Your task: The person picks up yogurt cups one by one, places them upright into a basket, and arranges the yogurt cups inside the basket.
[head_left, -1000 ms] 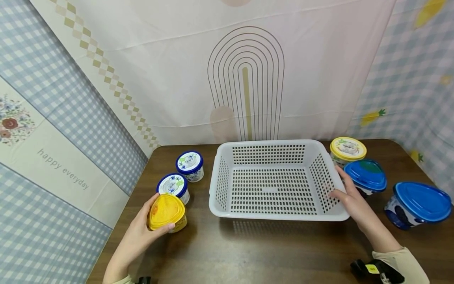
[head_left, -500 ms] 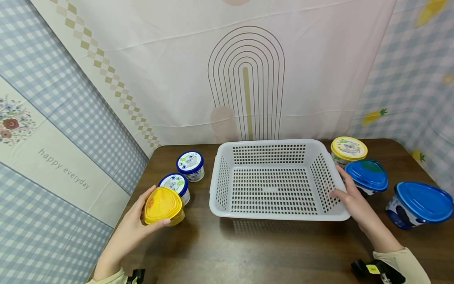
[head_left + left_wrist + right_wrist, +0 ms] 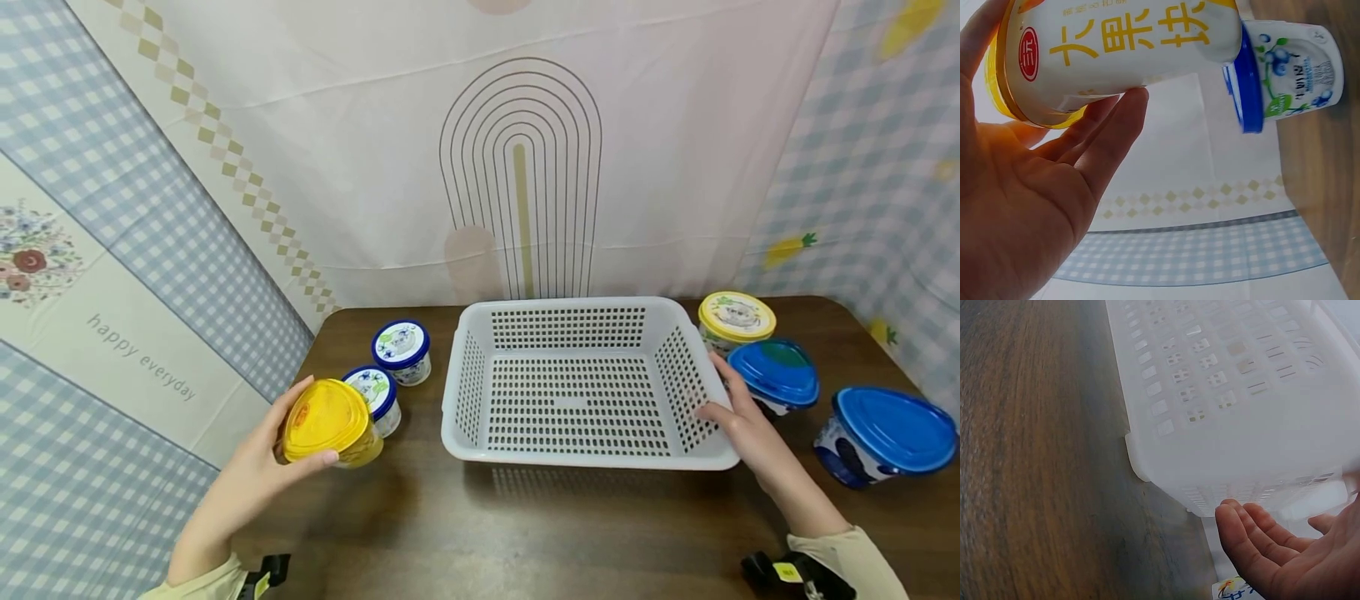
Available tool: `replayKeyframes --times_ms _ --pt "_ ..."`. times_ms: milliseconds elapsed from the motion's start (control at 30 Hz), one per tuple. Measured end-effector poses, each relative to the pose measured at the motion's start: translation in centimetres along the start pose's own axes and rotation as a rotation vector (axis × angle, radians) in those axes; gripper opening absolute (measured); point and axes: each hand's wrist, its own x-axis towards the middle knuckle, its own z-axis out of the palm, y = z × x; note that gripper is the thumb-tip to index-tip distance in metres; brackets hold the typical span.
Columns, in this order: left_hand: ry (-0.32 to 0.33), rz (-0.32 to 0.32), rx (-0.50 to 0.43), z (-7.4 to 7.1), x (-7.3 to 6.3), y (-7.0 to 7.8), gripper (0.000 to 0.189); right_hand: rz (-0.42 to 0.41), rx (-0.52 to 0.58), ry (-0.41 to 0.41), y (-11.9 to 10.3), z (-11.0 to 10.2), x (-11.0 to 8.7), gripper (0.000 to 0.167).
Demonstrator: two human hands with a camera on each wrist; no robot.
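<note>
One brown table [image 3: 517, 533], patterned cloths [image 3: 352, 158] behind, left hand [image 3: 258, 467] gripping yellow-lidded tub [image 3: 326, 417], right hand [image 3: 750, 433] gripping basket [image 3: 585, 461]

Basket [image 3: 572, 417] from head and, nearer, right wrist

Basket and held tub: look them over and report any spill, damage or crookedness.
Nothing stands out. The yellow tub in the left hand has its lid on, the basket in the right hand shows no break, and no spill shows on the table.
</note>
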Motion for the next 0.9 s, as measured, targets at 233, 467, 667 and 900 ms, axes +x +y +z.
replayKeyframes --times_ms 233,467,667,900 --pt "-0.001 -0.013 0.008 -1.7 0.2 0.4 0.095 -0.007 0.007 0.000 0.2 0.1 -0.1 0.085" --pt "0.024 -0.028 -0.002 -3.2 0.6 0.4 0.094 -0.002 0.008 0.002 0.2 0.1 -0.1 0.085" --pt "0.028 -0.038 -0.004 -3.9 1.1 0.4 0.093 -0.004 0.012 0.002 0.1 0.1 -0.1 0.085" --pt "0.038 -0.022 -0.003 -3.9 2.1 0.7 0.092 -0.001 0.013 0.005 -0.1 0.1 -0.1 0.085"
